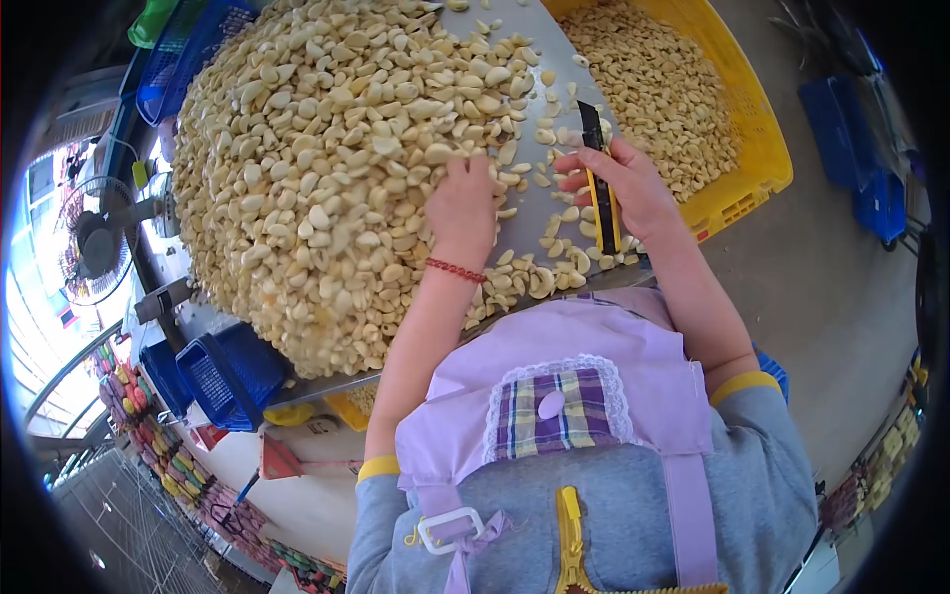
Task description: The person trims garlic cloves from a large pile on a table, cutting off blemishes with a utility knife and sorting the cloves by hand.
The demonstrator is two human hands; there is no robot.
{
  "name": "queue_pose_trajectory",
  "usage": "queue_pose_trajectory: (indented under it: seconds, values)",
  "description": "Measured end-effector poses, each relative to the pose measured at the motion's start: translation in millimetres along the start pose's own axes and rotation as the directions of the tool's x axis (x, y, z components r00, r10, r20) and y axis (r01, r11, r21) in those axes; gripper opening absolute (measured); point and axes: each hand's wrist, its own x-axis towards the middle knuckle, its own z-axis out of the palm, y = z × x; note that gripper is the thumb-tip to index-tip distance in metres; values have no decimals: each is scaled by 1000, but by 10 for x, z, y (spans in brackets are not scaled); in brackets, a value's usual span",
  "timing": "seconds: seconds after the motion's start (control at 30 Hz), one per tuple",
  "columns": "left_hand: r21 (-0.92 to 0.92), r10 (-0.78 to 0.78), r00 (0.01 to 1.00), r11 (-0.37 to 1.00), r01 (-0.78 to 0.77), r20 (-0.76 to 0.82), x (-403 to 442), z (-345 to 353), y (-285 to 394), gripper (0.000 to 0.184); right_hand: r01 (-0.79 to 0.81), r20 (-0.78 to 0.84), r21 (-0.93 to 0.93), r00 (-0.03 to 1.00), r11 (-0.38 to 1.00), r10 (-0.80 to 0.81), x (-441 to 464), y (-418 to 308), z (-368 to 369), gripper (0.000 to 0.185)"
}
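A large heap of pale, peeled cloves that look like garlic (327, 129) covers the left part of a metal table (544, 30). My left hand (463, 208), with a red beaded bracelet at the wrist, reaches into the right side of the heap. Its fingers are bent and close together against the cloves; whatever lies between the tips is hidden. Over the table to the right, my right hand (633, 188) grips a yellow and black utility knife (600, 198), held lengthwise away from my body. Loose cloves (554, 238) lie scattered under and around the knife.
A yellow crate (757, 148) filled with similar cloves stands right of the table. Blue baskets (233, 371) hang near the left table edge, with another blue basket (168, 59) at the far left. A fan (99, 243) stands left. Blue bins (851, 148) are on the far-right floor.
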Motion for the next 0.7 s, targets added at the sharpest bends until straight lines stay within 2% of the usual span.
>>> queue_pose_trajectory:
  seconds: [0.03, 0.1, 0.2, 0.27, 0.3, 0.33, 0.37, 0.4, 0.5, 0.6, 0.63, 0.7]
  values:
    - [5, -7, 1000, 1000, 7, 18, -10, 16, -13, 29, -15, -2, -8, 1000, 1000, 15, -58, -50, 8, 22]
    - [-9, -8, 998, 1000, 8, 56, -23, 6, -7, 32, 71, 25, -70, 997, 995, -69, -37, -12, -136, 21]
    - [-35, 10, 1000, 999, -9, 18, 0, 28, -29, 23, 122, 55, -53, 991, 991, -119, -20, 11, -261, 24]
    - [-428, 42, 998, 902, -61, -54, -13, 90, -123, 27, 91, 20, -4, 996, 996, -91, -65, -58, -238, 27]
    - [-601, 46, 995, 793, -93, -93, -19, 110, -157, 28, 126, 62, -33, 990, 992, -123, -47, -9, -286, 26]
    - [-810, -41, 998, 583, 59, 43, -29, -8, -130, 30, 180, 57, -81, 983, 980, -176, -43, 38, -259, 25]
    - [-925, -86, 976, 311, 217, 200, -76, -157, -99, 32, 232, 53, -130, 972, 964, -227, -54, 93, -197, 25]
    - [-933, -82, 930, 8, 359, 358, -125, -260, -73, 34, 281, 54, -179, 960, 943, -276, -72, 124, -133, 25]
    - [-898, -45, 939, -313, 310, 340, -240, -289, -49, 35, 194, 180, -217, 971, 957, -157, -129, 124, 23, 31]
    - [-920, -60, 951, -280, 275, 302, -318, -301, -47, 28, 303, 348, -413, 924, 859, -159, -204, 0, 126, 32]
    - [-940, -62, 951, -187, 286, 302, -346, -310, -46, 27, 385, 377, -466, 901, 796, -215, -204, -10, 159, 35]
    - [-954, -68, 952, 5, 300, 299, -403, -334, -47, 24, 450, 464, -554, 865, 700, -190, -188, -56, 157, 36]
